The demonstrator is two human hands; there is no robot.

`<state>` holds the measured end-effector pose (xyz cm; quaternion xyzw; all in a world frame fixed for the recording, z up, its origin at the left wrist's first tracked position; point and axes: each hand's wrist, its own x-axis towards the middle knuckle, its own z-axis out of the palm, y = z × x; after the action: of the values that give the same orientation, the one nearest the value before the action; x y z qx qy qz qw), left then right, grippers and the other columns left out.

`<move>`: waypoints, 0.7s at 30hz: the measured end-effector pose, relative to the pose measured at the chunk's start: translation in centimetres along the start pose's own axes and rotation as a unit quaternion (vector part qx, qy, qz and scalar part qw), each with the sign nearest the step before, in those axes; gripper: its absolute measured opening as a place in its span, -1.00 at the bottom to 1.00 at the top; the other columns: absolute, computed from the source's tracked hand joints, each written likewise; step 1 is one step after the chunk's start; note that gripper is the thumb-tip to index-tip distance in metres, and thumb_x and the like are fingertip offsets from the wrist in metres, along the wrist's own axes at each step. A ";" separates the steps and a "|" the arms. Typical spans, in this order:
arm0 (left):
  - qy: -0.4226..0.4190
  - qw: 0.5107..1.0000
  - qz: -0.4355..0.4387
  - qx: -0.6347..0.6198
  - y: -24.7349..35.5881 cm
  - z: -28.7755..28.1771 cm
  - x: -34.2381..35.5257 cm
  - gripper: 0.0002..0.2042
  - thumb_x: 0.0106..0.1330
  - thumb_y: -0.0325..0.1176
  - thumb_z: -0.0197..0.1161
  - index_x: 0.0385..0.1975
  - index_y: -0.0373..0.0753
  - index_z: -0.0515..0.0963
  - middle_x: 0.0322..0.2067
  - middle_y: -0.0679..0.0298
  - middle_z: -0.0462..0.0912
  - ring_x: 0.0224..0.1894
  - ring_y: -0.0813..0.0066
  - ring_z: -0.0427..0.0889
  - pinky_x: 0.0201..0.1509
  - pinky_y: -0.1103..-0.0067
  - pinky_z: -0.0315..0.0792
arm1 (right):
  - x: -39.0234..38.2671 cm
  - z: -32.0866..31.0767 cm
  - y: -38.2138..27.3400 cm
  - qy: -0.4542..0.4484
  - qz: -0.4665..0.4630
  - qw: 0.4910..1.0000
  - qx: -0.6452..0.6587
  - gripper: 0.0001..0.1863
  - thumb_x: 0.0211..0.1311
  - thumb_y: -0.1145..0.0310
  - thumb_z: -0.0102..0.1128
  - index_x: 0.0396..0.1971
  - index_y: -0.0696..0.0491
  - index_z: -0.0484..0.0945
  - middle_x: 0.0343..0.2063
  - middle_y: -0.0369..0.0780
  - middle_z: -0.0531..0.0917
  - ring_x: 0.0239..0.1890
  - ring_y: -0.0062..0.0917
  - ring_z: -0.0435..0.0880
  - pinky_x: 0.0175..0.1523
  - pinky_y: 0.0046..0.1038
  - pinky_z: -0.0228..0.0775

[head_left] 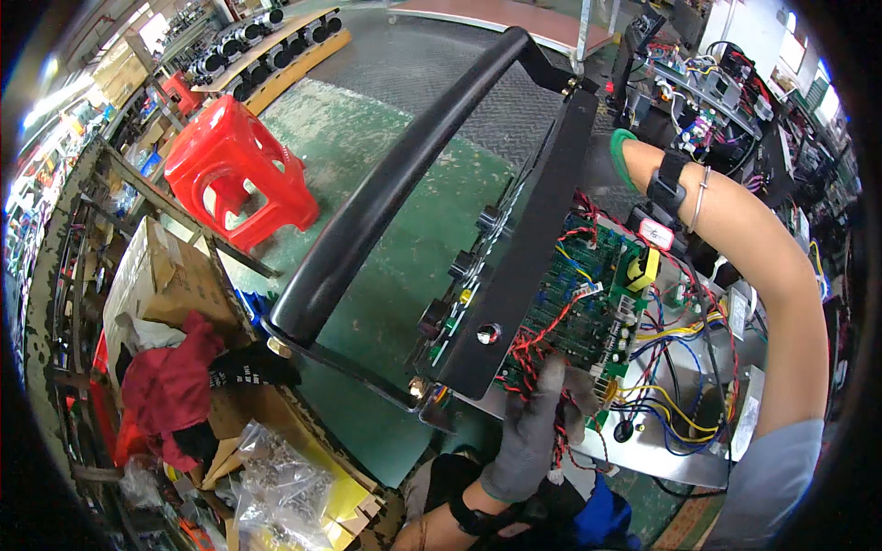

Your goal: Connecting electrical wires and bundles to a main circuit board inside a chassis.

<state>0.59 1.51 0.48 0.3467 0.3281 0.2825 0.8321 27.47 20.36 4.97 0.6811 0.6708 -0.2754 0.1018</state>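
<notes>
My gloved left hand (pixel 528 427) is closed around twisted red and black wires (pixel 542 340) at the bottom centre, over the lower part of a green circuit board (pixel 588 275). The board sits in a silver metal chassis (pixel 680 441) with many coloured wires. A black panel (pixel 510 294) with a long curved black handle (pixel 377 211) stands tilted along the board's left side, carrying knobs (pixel 464 264) on its inner side. My gloved right hand (pixel 606 165) reaches to the upper part of this panel from the right, its fingers hidden behind it.
A red plastic stool (pixel 216 147) stands left on the green floor. Cardboard boxes (pixel 170 271) with cloths and bagged hardware fill the lower left beside a metal rack (pixel 119 165). Benches with round parts (pixel 294 87) stand behind; more electronic assemblies (pixel 698 92) crowd the upper right.
</notes>
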 end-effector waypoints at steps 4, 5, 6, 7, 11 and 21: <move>0.013 1.000 -0.003 0.002 0.1 0.3 0.1 -0.54 0.36 0.06 -0.13 -0.43 -0.25 0.47 -0.62 0.31 0.50 -0.68 0.65 0.40 -0.60 0.69 0.27 | -0.6 0.0 -0.1 0.004 -0.007 1.000 -0.014 -0.78 0.03 0.38 0.11 -0.31 0.09 0.62 -0.45 -0.17 0.63 -0.40 -0.42 0.58 -0.34 -0.41 0.41; 0.012 1.000 -0.001 0.002 0.1 0.3 0.2 -0.54 0.36 0.06 -0.13 -0.43 -0.25 0.47 -0.62 0.30 0.50 -0.68 0.65 0.40 -0.61 0.69 0.27 | -0.4 0.2 -0.3 0.004 -0.014 1.000 -0.018 -0.78 0.02 0.38 0.11 -0.32 0.09 0.62 -0.44 -0.16 0.63 -0.40 -0.41 0.58 -0.33 -0.40 0.41; 0.011 1.000 0.002 0.002 0.2 0.2 0.2 -0.54 0.36 0.06 -0.13 -0.43 -0.25 0.47 -0.62 0.30 0.50 -0.68 0.65 0.40 -0.61 0.69 0.27 | -0.1 0.3 -0.4 0.004 -0.019 0.999 -0.026 -0.78 0.01 0.38 0.12 -0.32 0.09 0.62 -0.44 -0.16 0.63 -0.39 -0.39 0.58 -0.32 -0.39 0.42; 0.020 1.000 -0.007 -0.001 0.2 0.2 0.2 -0.54 0.35 0.06 -0.12 -0.43 -0.25 0.47 -0.62 0.30 0.50 -0.68 0.64 0.40 -0.61 0.69 0.27 | 0.4 0.3 -0.4 0.002 -0.025 0.999 -0.031 -0.78 0.00 0.38 0.13 -0.33 0.09 0.62 -0.43 -0.15 0.63 -0.39 -0.38 0.59 -0.32 -0.39 0.42; 0.012 1.000 -0.021 -0.015 0.2 0.3 0.1 -0.53 0.35 0.08 -0.13 -0.44 -0.25 0.47 -0.61 0.29 0.52 -0.68 0.64 0.40 -0.61 0.69 0.27 | 0.1 0.7 0.1 0.007 -0.029 0.998 -0.056 -0.79 -0.04 0.38 0.16 -0.36 0.10 0.62 -0.41 -0.13 0.64 -0.37 -0.33 0.60 -0.29 -0.36 0.44; 0.009 1.000 -0.024 0.010 0.2 0.3 0.0 -0.52 0.37 0.08 -0.18 -0.44 -0.24 0.47 -0.62 0.32 0.50 -0.68 0.65 0.38 -0.59 0.69 0.25 | 0.4 -0.5 -1.5 -0.091 -0.156 0.887 -0.424 -0.76 -0.13 0.36 0.25 -0.40 0.13 0.61 -0.36 -0.07 0.65 -0.32 -0.18 0.62 -0.22 -0.29 0.48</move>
<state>0.74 1.47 0.76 0.3447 0.3464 0.2622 0.8322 26.11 21.03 5.53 0.4314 0.8089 -0.0377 0.3977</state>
